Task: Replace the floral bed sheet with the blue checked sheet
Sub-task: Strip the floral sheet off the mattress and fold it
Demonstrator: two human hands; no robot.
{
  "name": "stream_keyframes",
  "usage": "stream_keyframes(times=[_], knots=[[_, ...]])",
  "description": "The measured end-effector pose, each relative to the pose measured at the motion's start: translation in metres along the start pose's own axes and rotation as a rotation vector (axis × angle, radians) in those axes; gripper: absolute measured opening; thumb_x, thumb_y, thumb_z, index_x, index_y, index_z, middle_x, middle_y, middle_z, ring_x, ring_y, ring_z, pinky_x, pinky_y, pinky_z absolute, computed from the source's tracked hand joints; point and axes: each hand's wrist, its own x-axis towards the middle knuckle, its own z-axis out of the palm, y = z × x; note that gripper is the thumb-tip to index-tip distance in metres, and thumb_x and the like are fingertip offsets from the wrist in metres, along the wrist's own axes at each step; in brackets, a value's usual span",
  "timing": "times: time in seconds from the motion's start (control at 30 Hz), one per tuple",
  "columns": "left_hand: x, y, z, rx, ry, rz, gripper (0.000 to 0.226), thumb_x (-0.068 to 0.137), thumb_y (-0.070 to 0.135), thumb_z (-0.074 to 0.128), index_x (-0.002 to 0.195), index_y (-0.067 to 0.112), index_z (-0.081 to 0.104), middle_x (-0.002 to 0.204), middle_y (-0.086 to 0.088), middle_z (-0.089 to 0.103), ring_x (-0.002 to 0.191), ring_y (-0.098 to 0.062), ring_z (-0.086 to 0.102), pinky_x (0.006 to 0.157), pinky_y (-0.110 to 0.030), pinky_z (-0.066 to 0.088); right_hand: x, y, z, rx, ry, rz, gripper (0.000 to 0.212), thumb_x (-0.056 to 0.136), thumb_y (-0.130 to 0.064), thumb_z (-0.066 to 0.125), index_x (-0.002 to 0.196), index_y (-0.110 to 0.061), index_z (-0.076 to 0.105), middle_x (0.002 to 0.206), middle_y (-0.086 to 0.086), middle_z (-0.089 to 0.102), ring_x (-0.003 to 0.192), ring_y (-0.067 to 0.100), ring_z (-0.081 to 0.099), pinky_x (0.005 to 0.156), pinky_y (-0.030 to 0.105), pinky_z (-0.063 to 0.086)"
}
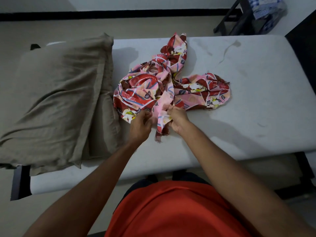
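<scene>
I see my left hand with its fingers curled and pinched onto the near edge of the floral sheet. My right hand sits just beside it, fingers closed tight on a pink fold of the same cloth, so both hands are clamped on the sheet with a narrow strip of fabric hanging between them.

The floral sheet lies bunched in a loose, crumpled heap in the middle of the bare mattress, thin cotton-looking cloth in pink and dark red with white flowers and dark leaves, its edges frayed. One twisted end reaches toward the far side of the bed, another lobe spreads to the right.

The mattress is pale grey, smooth, faintly stained. A limp olive-brown pillow, heavily creased, rests at the left end.

The blue checked sheet is well apart, piled on a dark stand at the top right.
</scene>
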Motion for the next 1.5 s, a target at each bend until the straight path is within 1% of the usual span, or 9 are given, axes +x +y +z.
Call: stream_keyframes(times=[0.23,0.4,0.6,0.77,0.93,1.1,1.2,1.4,1.5], knots=[[-0.011,-0.004,-0.011,0.072,-0.009,0.114,0.028,0.092,-0.006,0.046,0.098,0.017,0.062,0.098,0.0,0.065,0.086,-0.019,0.062,0.064,-0.018,0.047,0.003,0.002,0.007,0.094,0.031,0.075,0.029,0.093,0.013,0.051,0.119,0.008,0.064,0.104,0.023,0.064,0.076,0.028,0.066,0.046,0.032,0.057],[-0.016,-0.014,-0.012,0.01,0.024,0.05,0.034,0.092,0.027,0.055,0.119,0.012,0.072,0.114,-0.004,0.074,0.104,-0.017,0.068,0.09,-0.036,0.056,0.0,0.01,0.024,0.114,0.079,0.062,0.033,0.089,0.017,0.051,0.121,0.011,0.058,0.105,0.026,0.064,0.074,0.032,0.066,0.042,0.033,0.055],[-0.029,-0.003,-0.007,0.126,-0.011,0.203,0.03,0.083,0.033,0.068,0.107,0.017,0.072,0.09,0.003,0.073,0.076,-0.01,0.061,0.064,-0.027,0.051,-0.002,0.011,0.034,0.169,0.137,0.091,0.043,0.086,0.024,0.044,0.124,0.008,0.054,0.103,0.025,0.062,0.073,0.032,0.065,0.042,0.033,0.056],[-0.024,-0.002,0.002,0.141,0.15,0.02,0.035,0.088,0.021,0.046,0.106,0.009,0.073,0.101,-0.012,0.074,0.088,-0.032,0.065,0.073,-0.038,0.054,0.005,0.01,0.035,0.167,0.181,0.108,0.039,0.09,0.017,0.046,0.126,0.003,0.054,0.116,0.023,0.06,0.079,0.033,0.066,0.045,0.037,0.056],[-0.028,-0.015,-0.01,0.207,0.133,0.137,0.024,0.092,0.01,0.049,0.102,0.003,0.07,0.098,-0.016,0.072,0.085,-0.033,0.064,0.071,-0.037,0.051,0.025,0.017,0.008,-0.534,0.209,-0.199,0.021,0.083,-0.01,0.055,0.093,-0.005,0.073,0.091,0.012,0.073,0.08,0.029,0.072,0.069,0.046,0.063],[-0.039,-0.032,-0.031,0.33,0.103,0.246,0.024,0.088,-0.002,0.056,0.105,0.003,0.072,0.098,-0.014,0.072,0.086,-0.031,0.066,0.075,-0.033,0.053,0.014,0.027,-0.021,-1.297,-0.025,-0.228,0.033,0.079,-0.041,0.056,0.063,-0.012,0.054,0.066,0.004,0.061,0.067,0.03,0.069,0.058,0.027,0.051],[-0.054,-0.041,-0.038,0.43,-0.027,0.218,0.029,0.085,-0.002,0.06,0.112,0.008,0.066,0.102,-0.014,0.07,0.089,-0.034,0.064,0.072,-0.038,0.052,0.015,0.047,-0.026,-1.464,-0.121,-0.166,0.047,0.072,-0.064,0.043,0.078,-0.019,0.055,0.077,0.008,0.06,0.07,0.03,0.064,0.068,0.034,0.053],[-0.109,-0.082,-0.035,0.687,-0.245,-0.115,0.07,0.087,0.009,0.051,0.153,0.018,0.028,0.109,-0.023,0.065,0.091,-0.042,0.062,0.069,-0.039,0.044,0.026,0.079,-0.026,-1.559,-0.345,0.169,0.026,0.085,-0.032,0.065,0.102,-0.014,0.058,0.089,0.011,0.063,0.07,0.022,0.06,0.062,0.029,0.052],[-0.134,-0.097,-0.03,0.797,-0.305,-0.361,0.064,0.086,0.017,0.052,0.147,0.023,0.032,0.119,-0.015,0.064,0.105,-0.036,0.062,0.081,-0.038,0.05,0.043,0.077,-0.035,-1.495,-0.298,-0.007,0.014,0.086,-0.029,0.06,0.093,-0.018,0.065,0.094,0.011,0.068,0.079,0.028,0.067,0.069,0.033,0.055]])
